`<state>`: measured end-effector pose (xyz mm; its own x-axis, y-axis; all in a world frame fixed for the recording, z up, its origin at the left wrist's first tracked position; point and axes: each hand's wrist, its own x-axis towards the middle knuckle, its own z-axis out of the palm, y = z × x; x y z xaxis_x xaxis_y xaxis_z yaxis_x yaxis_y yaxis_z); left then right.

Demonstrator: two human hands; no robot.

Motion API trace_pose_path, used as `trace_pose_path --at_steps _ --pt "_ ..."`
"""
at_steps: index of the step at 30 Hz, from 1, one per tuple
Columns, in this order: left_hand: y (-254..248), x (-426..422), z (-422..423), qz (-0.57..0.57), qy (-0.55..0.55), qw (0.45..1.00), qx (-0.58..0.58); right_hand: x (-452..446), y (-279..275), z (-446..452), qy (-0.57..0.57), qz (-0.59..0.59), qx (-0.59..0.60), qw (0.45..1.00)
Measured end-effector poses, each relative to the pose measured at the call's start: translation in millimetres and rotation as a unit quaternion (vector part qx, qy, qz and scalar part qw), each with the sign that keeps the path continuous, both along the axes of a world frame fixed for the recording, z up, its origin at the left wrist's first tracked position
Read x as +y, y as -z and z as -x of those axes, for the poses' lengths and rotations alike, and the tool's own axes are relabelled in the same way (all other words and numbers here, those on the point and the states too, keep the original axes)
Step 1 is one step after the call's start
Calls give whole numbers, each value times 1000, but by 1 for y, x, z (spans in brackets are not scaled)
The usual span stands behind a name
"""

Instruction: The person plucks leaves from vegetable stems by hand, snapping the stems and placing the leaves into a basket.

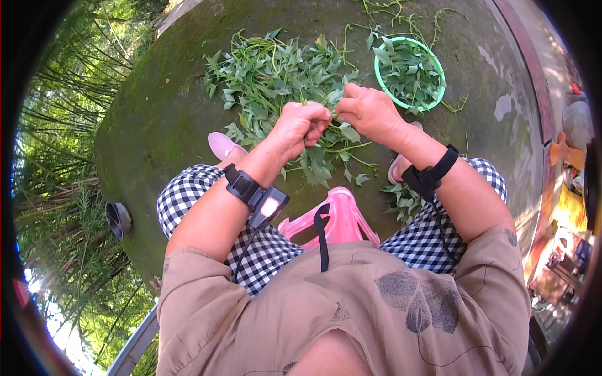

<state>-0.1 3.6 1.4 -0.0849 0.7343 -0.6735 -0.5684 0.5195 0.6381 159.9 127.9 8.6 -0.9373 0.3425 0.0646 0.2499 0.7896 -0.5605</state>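
My left hand (301,128) is closed round a leafy green stem (335,116), whose leaves hang below my fingers. Close to its right, my right hand (369,111) pinches the same stem between thumb and fingers. A small gap lies between the two hands. Behind and beneath them a large heap of green leafy vines (269,75) spreads over the mossy ground. To the right of the heap stands a round light-green basket (441,70) with picked leaves inside it.
A pink plastic stool (342,216) is between my knees. Loose vines (407,19) trail behind the basket, and more leaves (406,202) lie by my right foot. A dark pot (118,220) sits at the left edge, beside bushes. Assorted items lie at the far right.
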Motion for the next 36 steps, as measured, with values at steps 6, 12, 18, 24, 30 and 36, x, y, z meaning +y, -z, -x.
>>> trace_pose_path --at_steps 6,12,18,24,30,36 --pt "-1 -1 -6 6 -14 999 31 -8 12 2 0 -8 -4 1000" --pt "1 -1 -9 -2 -39 998 48 -13 15 6 41 124 0 991" --pt "3 -2 -7 -2 -55 997 51 -12 6 9 105 309 0 945" --pt "0 0 -8 -17 -39 996 78 -8 6 9 69 106 -83 989" --pt "6 -1 -7 2 -17 995 99 -14 10 7 -1 -4 -92 996" --pt "4 -1 -8 9 -22 993 114 -13 4 10 -20 -22 -130 991"
